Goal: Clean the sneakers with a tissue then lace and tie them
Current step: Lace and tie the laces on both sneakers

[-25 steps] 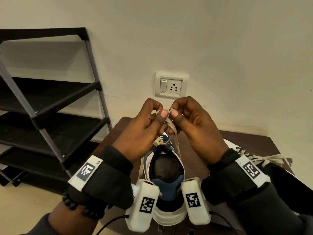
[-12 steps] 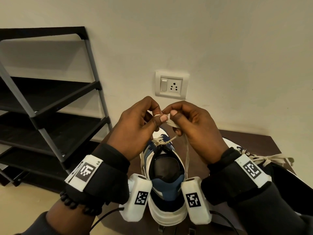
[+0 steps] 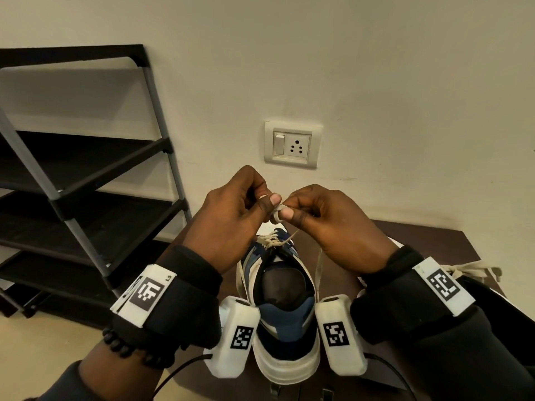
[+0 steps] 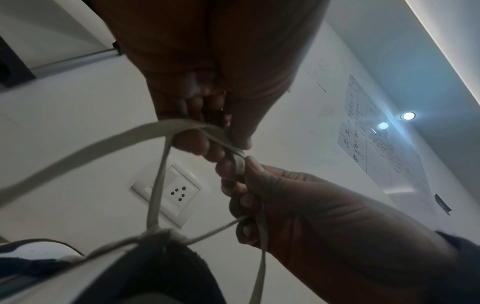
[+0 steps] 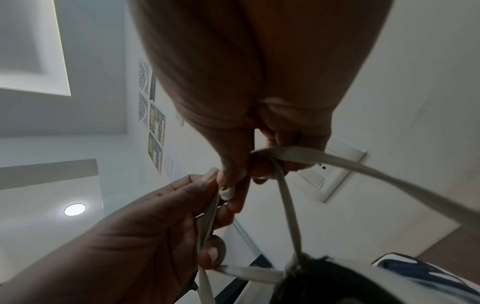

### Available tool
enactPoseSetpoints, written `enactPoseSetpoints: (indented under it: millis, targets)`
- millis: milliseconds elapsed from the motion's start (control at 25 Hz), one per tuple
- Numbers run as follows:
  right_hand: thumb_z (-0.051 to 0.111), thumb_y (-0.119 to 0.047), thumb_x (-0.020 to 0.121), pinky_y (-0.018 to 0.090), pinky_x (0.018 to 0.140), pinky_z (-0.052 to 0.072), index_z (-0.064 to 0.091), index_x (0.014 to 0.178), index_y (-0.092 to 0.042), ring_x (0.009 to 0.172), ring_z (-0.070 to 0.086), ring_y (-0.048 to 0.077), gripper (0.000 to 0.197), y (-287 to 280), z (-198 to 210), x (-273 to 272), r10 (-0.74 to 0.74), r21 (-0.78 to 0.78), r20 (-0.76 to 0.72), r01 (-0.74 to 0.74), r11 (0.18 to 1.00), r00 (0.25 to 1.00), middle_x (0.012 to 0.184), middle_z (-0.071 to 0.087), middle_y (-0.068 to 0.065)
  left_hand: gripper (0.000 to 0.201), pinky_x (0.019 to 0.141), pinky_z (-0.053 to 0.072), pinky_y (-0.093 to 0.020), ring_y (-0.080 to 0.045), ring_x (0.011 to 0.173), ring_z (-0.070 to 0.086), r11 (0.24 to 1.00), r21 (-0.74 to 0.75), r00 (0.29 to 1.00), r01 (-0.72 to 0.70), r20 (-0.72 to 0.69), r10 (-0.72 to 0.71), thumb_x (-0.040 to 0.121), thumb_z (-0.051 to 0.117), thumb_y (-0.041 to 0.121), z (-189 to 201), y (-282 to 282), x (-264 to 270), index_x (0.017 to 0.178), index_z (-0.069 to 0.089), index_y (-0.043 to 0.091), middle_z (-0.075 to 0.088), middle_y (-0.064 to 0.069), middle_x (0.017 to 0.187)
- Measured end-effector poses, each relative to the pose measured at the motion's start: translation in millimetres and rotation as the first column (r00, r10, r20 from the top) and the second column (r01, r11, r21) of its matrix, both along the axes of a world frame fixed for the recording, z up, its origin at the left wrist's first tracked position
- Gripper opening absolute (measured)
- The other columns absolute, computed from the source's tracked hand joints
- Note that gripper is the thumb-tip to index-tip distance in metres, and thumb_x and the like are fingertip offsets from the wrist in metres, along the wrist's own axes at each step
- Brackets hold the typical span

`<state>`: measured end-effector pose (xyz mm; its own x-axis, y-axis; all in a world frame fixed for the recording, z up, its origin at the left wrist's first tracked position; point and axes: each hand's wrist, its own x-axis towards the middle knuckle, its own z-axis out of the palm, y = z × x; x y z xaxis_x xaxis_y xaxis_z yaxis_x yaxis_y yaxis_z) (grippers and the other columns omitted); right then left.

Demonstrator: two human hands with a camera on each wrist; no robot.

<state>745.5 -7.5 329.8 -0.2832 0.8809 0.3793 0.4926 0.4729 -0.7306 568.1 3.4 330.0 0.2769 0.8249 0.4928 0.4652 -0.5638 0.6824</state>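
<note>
While a moment ago our hands were raised higher with the lace drawn up between them, we have now brought them lower and closer to the sneaker [image 3: 285, 299], thumbs almost touching. Our left hand [image 3: 228, 224] pinches a folded loop of the lace [image 3: 275, 214] between thumb and forefinger, and our right hand [image 3: 327, 227] pinches the other strand against it, with its free end trailing down past the shoe's collar. The wrist views show both strands running down to a crossing already snug at the top eyelets, so we judge the lacing done on this shoe and the bow half formed; wrapping and pulling the second loop through seems next.

The sneaker stands heel toward us near the front edge of the dark surface [image 3: 419, 235], toe toward the wall. A second sneaker [image 3: 463, 270], its laces already bunched in a bow, lies at the right edge, just beside our right wrist. We have open room above the shoe and toward the back edge; the shoe rack [image 3: 86, 183] stands beyond the left edge.
</note>
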Motion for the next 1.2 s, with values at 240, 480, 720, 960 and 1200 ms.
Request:
enactPoseSetpoints:
  millis: [240, 480, 720, 960, 1200]
  targets:
    - [0.063, -0.034, 0.088, 0.026, 0.072, 0.052, 0.055, 0.102, -0.029, 0.078, 0.061, 0.011, 0.017, -2.5, -4.1, -1.9, 0.001, -0.002, -0.049, -0.001, 1.000, 0.999, 0.103, 0.056, -0.005, 0.017, 0.059, 0.056, -0.043, -0.026, 0.064, 0.062, 0.986, -0.162, 0.987, 0.039, 0.159, -0.013, 0.094, 0.055, 0.028, 4.2, 0.9, -0.7, 0.091, 0.048, 0.012, 0.063, -0.007, 0.071]
    - [0.075, -0.023, 0.079, 0.020, 0.079, 0.044, 0.060, 0.106, -0.028, 0.100, 0.048, 0.013, 0.031, -4.8, -1.1, -6.3, -0.093, 0.417, 0.103, 0.042, 0.908, 0.990, 0.112, 0.044, -0.006, 0.015, 0.056, 0.054, -0.031, -0.018, 0.059, 0.059, 0.911, -0.355, 0.913, 0.211, 0.404, -0.054, 0.090, 0.057, 0.018, 9.4, 4.1, -1.8, 0.093, 0.050, 0.005, 0.060, -0.009, 0.067]
    - [0.069, -0.005, 0.083, 0.018, 0.071, 0.042, 0.065, 0.092, -0.015, 0.086, 0.053, 0.016, 0.014, -3.5, -1.2, -6.4, -0.071, 0.434, -0.068, 0.094, 0.896, 0.995, 0.093, 0.055, 0.000, 0.021, 0.060, 0.054, -0.035, -0.019, 0.063, 0.059, 0.917, -0.348, 0.934, 0.196, 0.352, -0.066, 0.091, 0.055, 0.027, 9.0, 1.6, -0.5, 0.094, 0.051, 0.007, 0.063, -0.006, 0.070]
    - [0.049, -0.022, 0.098, 0.029, 0.081, 0.050, 0.047, 0.101, -0.023, 0.092, 0.059, 0.010, 0.004, -3.0, -10.5, -6.3, -0.053, 0.092, -0.176, 0.070, 0.993, 0.983, 0.092, 0.059, -0.009, 0.013, 0.056, 0.059, -0.044, -0.018, 0.066, 0.064, 0.998, -0.047, 0.995, -0.045, 0.087, 0.049, 0.099, 0.043, 0.033, -1.4, -3.0, 6.7, 0.094, 0.043, 0.021, 0.059, -0.001, 0.071]
    - [0.039, -0.018, 0.101, 0.014, 0.055, 0.050, 0.041, 0.102, -0.023, 0.058, 0.061, 0.010, 0.005, -8.2, -6.2, -10.8, -0.057, 0.050, -0.123, 0.063, 0.997, 0.991, 0.083, 0.060, 0.005, 0.014, 0.058, 0.046, -0.019, 0.003, 0.065, 0.058, 0.978, 0.148, 0.986, -0.147, -0.058, 0.157, 0.099, 0.044, 0.032, -1.6, 1.8, 3.0, 0.096, 0.046, 0.018, 0.057, 0.008, 0.073]
